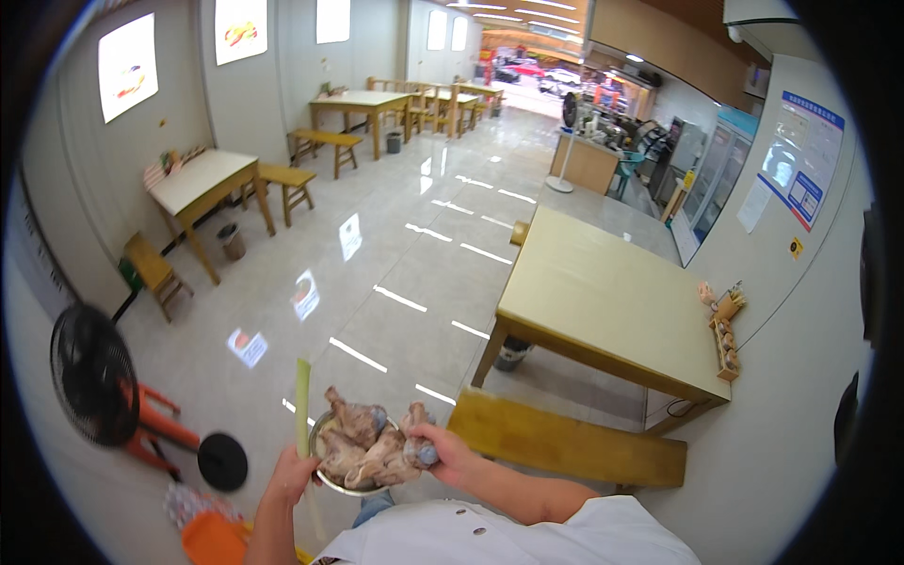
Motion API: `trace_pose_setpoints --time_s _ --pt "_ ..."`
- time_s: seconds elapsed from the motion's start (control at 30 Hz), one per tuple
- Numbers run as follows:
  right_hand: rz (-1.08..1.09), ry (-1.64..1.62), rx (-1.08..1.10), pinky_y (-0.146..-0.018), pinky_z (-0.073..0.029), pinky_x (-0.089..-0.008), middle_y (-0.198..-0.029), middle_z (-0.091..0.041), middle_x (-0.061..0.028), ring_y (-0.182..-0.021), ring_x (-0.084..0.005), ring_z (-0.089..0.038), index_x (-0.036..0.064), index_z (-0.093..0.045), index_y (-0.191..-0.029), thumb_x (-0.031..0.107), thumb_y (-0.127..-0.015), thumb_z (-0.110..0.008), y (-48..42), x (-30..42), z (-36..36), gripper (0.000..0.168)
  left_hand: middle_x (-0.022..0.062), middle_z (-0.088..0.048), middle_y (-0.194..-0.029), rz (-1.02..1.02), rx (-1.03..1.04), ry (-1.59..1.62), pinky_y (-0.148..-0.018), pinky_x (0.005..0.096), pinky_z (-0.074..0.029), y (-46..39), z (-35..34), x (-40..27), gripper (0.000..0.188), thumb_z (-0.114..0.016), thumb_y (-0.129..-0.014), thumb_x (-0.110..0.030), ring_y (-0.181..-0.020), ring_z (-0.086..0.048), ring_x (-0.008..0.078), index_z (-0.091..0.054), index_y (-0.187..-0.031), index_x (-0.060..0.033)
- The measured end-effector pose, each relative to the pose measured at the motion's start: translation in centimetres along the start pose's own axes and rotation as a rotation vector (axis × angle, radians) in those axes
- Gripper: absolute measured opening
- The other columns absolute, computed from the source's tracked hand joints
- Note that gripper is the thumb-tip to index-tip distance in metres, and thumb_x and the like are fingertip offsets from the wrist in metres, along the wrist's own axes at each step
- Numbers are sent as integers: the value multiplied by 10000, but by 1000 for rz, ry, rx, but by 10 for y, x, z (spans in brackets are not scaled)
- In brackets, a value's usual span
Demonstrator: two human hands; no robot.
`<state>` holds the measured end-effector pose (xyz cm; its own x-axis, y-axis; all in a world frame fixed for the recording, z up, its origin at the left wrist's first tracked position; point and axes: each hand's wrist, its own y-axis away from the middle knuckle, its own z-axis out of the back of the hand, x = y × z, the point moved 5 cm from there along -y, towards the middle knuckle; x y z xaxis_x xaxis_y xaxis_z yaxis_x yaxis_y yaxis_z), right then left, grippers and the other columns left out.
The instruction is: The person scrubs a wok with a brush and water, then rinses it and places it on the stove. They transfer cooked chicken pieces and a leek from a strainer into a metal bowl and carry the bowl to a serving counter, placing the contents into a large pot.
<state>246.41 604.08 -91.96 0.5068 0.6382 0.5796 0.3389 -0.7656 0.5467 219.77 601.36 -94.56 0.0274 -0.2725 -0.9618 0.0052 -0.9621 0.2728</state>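
My left hand (292, 474) grips the left rim of a round metal bowl (367, 491) together with a long green vegetable stalk (304, 406), which stands nearly upright. The bowl is held in front of my white shirt and is heaped with several meaty bones (353, 420) with pale knuckle ends. At the bowl's right side, my right hand (445, 455) closes around one meaty bone (418, 417). Whether those fingers also touch the rim is hidden by the bone.
Right of me stand a wooden bench (565, 438) and a pale-topped table (600, 289) with condiment jars (726, 346) by the wall. A black fan (95, 374) and orange stools (152, 424) are at left. Tiled floor (395, 332) runs between the table rows towards a street opening.
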Motion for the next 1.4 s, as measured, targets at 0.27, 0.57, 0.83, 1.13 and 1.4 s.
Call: trace_pose_setpoints --time_s 0.27,0.57,0.83,1.13,1.4 --pt "66 -83 2 -867 -496 -366 -1054 -567 -42 -953 -175 -588 89 -519 -1150 154 -844 -627 -109 67 -49 331 91 -636 -739 2 74 -88 -456 278 -480 -138 45 -76 140 -555 -775 2 -551 -594 172 -626 -888 42" --pt "159 -150 -27 -827 -503 -349 -1040 -565 -46 -934 -165 -586 70 -509 -1158 170 -815 -668 -213 178 -62 391 86 -622 -717 -56 149 -124 -448 291 -466 -305 28 -158 131 -550 -789 2 -527 -577 175 -607 -906 20" --pt "225 -160 -14 -814 -508 -344 -991 -577 -50 -912 -175 -590 59 -545 -1092 200 -796 -693 -283 307 -64 360 79 -614 -708 -26 185 -129 -445 289 -461 -426 -14 -221 103 -547 -811 -21 -536 -579 174 -602 -891 12" --pt "339 -232 -115 -781 -500 -314 -944 -571 -18 -853 -145 -580 87 -552 -1079 186 -810 -678 -339 459 -36 313 75 -630 -736 -79 390 -132 -437 266 -458 -592 -111 -302 119 -531 -832 -37 -549 -588 157 -606 -917 3" --pt "467 -452 -227 -790 -491 -322 -957 -561 -18 -882 -136 -573 93 -543 -1041 184 -814 -678 -358 570 6 280 78 -629 -737 -68 651 -349 -449 264 -465 -727 -225 -390 132 -512 -825 -22 -570 -594 157 -604 -914 7"
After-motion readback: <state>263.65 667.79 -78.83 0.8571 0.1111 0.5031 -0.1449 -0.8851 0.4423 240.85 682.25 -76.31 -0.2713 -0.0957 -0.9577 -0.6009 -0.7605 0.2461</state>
